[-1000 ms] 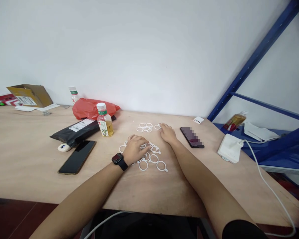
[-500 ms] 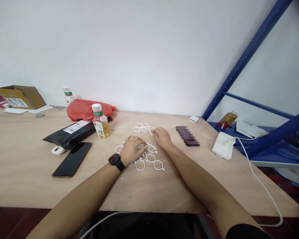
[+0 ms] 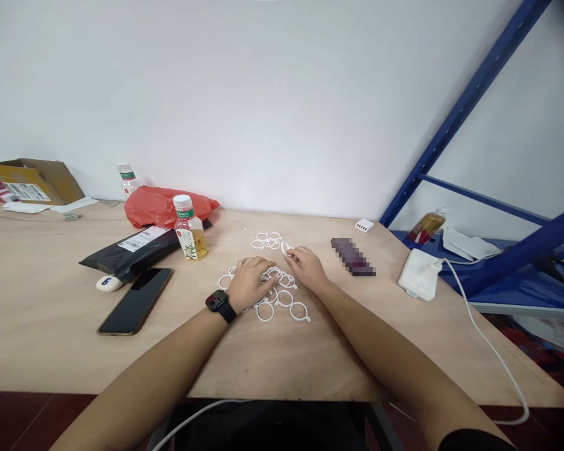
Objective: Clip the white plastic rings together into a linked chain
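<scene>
White plastic rings with small tabs lie in two groups on the table. My right hand [image 3: 305,268] pinches one white ring [image 3: 284,248] between thumb and fingers, tilted up beside the smaller far group of rings [image 3: 262,237]. Over the larger near group of rings [image 3: 265,311] rests my left hand [image 3: 250,283], palm down, thumb apart from the fingers; it covers part of that group, and nothing shows gripped in it. A black smartwatch [image 3: 216,302] is on the left wrist.
Left of the hands stand a drink bottle [image 3: 190,235], a red bag [image 3: 155,207], a black parcel [image 3: 136,247], a phone [image 3: 135,302] and a white case [image 3: 109,284]. To the right lie a pixelated dark object [image 3: 352,257] and a white power adapter [image 3: 418,274] with a cable.
My right hand has tilted a ring up off the table at the far group and drawn slightly nearer. My left hand stays nearly still over the near group.
</scene>
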`<state>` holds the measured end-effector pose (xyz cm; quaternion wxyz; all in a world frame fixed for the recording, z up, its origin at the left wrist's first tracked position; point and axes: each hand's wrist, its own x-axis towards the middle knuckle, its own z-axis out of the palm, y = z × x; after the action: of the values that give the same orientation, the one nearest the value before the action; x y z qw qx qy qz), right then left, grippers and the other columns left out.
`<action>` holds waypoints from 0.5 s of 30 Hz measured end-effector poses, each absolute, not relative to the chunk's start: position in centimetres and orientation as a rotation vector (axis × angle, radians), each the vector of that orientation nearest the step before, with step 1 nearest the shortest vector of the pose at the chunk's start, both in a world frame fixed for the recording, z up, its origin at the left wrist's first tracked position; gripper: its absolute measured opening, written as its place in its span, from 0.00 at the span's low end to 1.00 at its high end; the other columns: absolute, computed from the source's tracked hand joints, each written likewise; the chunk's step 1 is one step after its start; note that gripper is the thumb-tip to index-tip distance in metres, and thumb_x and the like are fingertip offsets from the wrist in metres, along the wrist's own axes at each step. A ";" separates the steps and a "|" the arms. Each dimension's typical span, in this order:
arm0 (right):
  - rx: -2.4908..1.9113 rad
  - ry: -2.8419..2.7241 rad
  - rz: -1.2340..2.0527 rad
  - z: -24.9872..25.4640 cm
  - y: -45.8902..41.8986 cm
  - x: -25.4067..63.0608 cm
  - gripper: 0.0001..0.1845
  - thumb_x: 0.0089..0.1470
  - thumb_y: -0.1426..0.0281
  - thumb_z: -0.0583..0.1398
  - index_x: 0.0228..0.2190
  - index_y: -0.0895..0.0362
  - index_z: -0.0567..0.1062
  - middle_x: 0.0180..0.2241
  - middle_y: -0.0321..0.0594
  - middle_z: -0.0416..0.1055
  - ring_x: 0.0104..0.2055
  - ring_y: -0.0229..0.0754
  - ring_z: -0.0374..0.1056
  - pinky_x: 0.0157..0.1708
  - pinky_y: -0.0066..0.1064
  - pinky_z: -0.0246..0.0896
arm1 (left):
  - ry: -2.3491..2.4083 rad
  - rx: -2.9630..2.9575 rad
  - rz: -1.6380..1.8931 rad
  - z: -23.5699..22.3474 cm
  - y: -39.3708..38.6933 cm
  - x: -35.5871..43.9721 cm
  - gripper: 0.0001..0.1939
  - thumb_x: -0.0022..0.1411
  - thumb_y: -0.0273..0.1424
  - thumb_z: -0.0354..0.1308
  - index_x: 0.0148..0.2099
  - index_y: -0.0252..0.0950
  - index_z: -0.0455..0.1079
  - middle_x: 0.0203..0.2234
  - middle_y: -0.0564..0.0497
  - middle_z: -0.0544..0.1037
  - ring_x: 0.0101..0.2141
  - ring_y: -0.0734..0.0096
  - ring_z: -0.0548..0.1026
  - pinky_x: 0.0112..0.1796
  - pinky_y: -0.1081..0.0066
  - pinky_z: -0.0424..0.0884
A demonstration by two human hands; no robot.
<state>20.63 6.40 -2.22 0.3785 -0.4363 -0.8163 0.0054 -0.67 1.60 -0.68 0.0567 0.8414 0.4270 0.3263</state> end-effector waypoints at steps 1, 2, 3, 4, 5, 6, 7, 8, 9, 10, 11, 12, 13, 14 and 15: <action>-1.087 -2.088 0.020 -2.1 6.4 20.6 0.08 0.60 0.68 0.57 0.39 0.54 0.76 0.36 0.42 0.75 0.41 0.45 0.70 0.43 0.37 0.65 | 1.294 2.552 0.981 -0.6 1.6 -0.6 0.16 0.64 0.40 0.57 0.52 0.40 0.71 0.44 0.47 0.77 0.46 0.59 0.73 0.49 0.57 0.63; -1.047 -2.101 0.022 -2.0 6.3 20.4 0.08 0.60 0.69 0.57 0.39 0.54 0.76 0.36 0.42 0.76 0.41 0.45 0.70 0.43 0.37 0.65 | 1.294 2.548 0.980 -0.6 1.5 -0.6 0.17 0.64 0.39 0.57 0.52 0.40 0.70 0.44 0.47 0.77 0.46 0.59 0.73 0.50 0.57 0.63; -1.002 -2.117 0.020 -1.9 6.2 20.3 0.09 0.60 0.69 0.57 0.41 0.54 0.76 0.37 0.42 0.76 0.41 0.45 0.70 0.44 0.38 0.65 | 1.296 2.538 0.988 -0.6 1.5 -0.6 0.18 0.64 0.39 0.57 0.54 0.40 0.69 0.45 0.46 0.77 0.47 0.58 0.73 0.50 0.56 0.63; -0.959 -2.135 0.015 -1.8 6.0 20.0 0.10 0.60 0.69 0.56 0.42 0.54 0.75 0.37 0.42 0.76 0.41 0.45 0.70 0.44 0.38 0.65 | 1.303 2.519 1.008 -0.6 1.5 -0.6 0.20 0.63 0.39 0.57 0.56 0.40 0.67 0.46 0.46 0.76 0.48 0.58 0.72 0.50 0.56 0.63; -0.923 -2.150 0.006 -1.7 5.8 19.8 0.11 0.60 0.70 0.56 0.44 0.54 0.75 0.38 0.43 0.76 0.41 0.45 0.70 0.44 0.39 0.65 | 1.314 2.490 1.039 -0.6 1.5 -0.6 0.24 0.63 0.39 0.58 0.59 0.40 0.64 0.47 0.45 0.76 0.49 0.58 0.72 0.50 0.56 0.63; -0.895 -2.160 -0.004 -1.6 5.6 19.6 0.12 0.60 0.70 0.56 0.45 0.53 0.74 0.38 0.43 0.76 0.41 0.45 0.70 0.45 0.39 0.65 | 1.326 2.454 1.077 -0.6 1.5 -0.7 0.28 0.62 0.39 0.59 0.62 0.39 0.59 0.49 0.44 0.75 0.49 0.57 0.72 0.51 0.55 0.63; -0.873 -2.169 -0.014 -1.5 5.4 19.3 0.13 0.60 0.70 0.55 0.46 0.53 0.74 0.38 0.43 0.76 0.41 0.45 0.70 0.45 0.40 0.65 | 1.336 2.415 1.112 -0.7 1.6 -0.7 0.33 0.61 0.39 0.60 0.65 0.39 0.55 0.50 0.43 0.75 0.49 0.58 0.73 0.50 0.55 0.64; -0.852 -2.180 -0.022 -1.5 5.3 19.1 0.13 0.60 0.70 0.55 0.46 0.53 0.74 0.38 0.43 0.76 0.41 0.45 0.71 0.45 0.40 0.66 | 1.340 2.385 1.139 -0.7 1.6 -0.7 0.36 0.61 0.39 0.60 0.66 0.38 0.51 0.50 0.42 0.74 0.48 0.58 0.73 0.50 0.55 0.64; -0.831 -2.196 -0.029 -1.4 5.1 19.0 0.13 0.60 0.71 0.55 0.46 0.53 0.74 0.38 0.43 0.76 0.41 0.45 0.71 0.45 0.41 0.66 | 1.338 2.371 1.153 -0.8 1.7 -0.8 0.38 0.60 0.39 0.61 0.67 0.38 0.49 0.51 0.41 0.73 0.47 0.58 0.74 0.50 0.56 0.65; -0.812 -2.214 -0.035 -1.4 5.0 18.9 0.13 0.60 0.71 0.55 0.45 0.53 0.74 0.39 0.43 0.77 0.41 0.45 0.71 0.44 0.41 0.66 | 1.335 2.375 1.155 -0.8 1.7 -0.8 0.37 0.61 0.38 0.61 0.67 0.38 0.50 0.52 0.41 0.73 0.47 0.59 0.74 0.50 0.56 0.65; -0.796 -2.230 -0.042 -1.4 5.0 18.9 0.13 0.60 0.71 0.55 0.45 0.53 0.74 0.39 0.43 0.77 0.41 0.46 0.71 0.44 0.41 0.66 | 1.331 2.395 1.146 -0.9 1.8 -0.8 0.35 0.61 0.38 0.61 0.66 0.39 0.52 0.53 0.41 0.73 0.49 0.58 0.73 0.50 0.56 0.65; -0.786 -2.243 -0.048 -1.5 5.0 18.9 0.12 0.60 0.71 0.55 0.45 0.53 0.74 0.40 0.43 0.77 0.41 0.46 0.71 0.45 0.41 0.66 | 1.331 2.420 1.134 -0.9 1.9 -0.9 0.31 0.61 0.38 0.60 0.64 0.39 0.56 0.53 0.42 0.72 0.50 0.58 0.73 0.51 0.56 0.64; -0.783 -2.247 -0.054 -1.5 5.0 18.9 0.12 0.60 0.71 0.55 0.45 0.53 0.74 0.40 0.43 0.77 0.41 0.46 0.71 0.45 0.42 0.66 | 1.339 2.442 1.122 -0.9 1.9 -0.9 0.28 0.61 0.37 0.60 0.61 0.40 0.60 0.53 0.43 0.73 0.51 0.57 0.72 0.52 0.56 0.64; -0.786 -2.240 -0.059 -1.5 5.0 18.9 0.12 0.60 0.70 0.55 0.45 0.53 0.74 0.40 0.43 0.77 0.41 0.46 0.71 0.45 0.42 0.66 | 1.353 2.454 1.113 -0.9 1.9 -0.9 0.25 0.61 0.37 0.60 0.59 0.40 0.63 0.53 0.43 0.74 0.52 0.57 0.71 0.52 0.56 0.64; -0.795 -2.225 -0.060 -1.6 5.1 18.9 0.12 0.60 0.69 0.55 0.45 0.53 0.74 0.39 0.43 0.77 0.41 0.46 0.71 0.45 0.42 0.66 | 1.372 2.453 1.107 -0.9 1.9 -0.9 0.23 0.61 0.37 0.60 0.57 0.40 0.64 0.52 0.44 0.74 0.52 0.56 0.72 0.52 0.56 0.64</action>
<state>18.94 5.06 -1.60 0.3792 -0.3113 -0.8711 -0.0234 -0.88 1.94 -0.92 0.0602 0.8105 0.4535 0.3659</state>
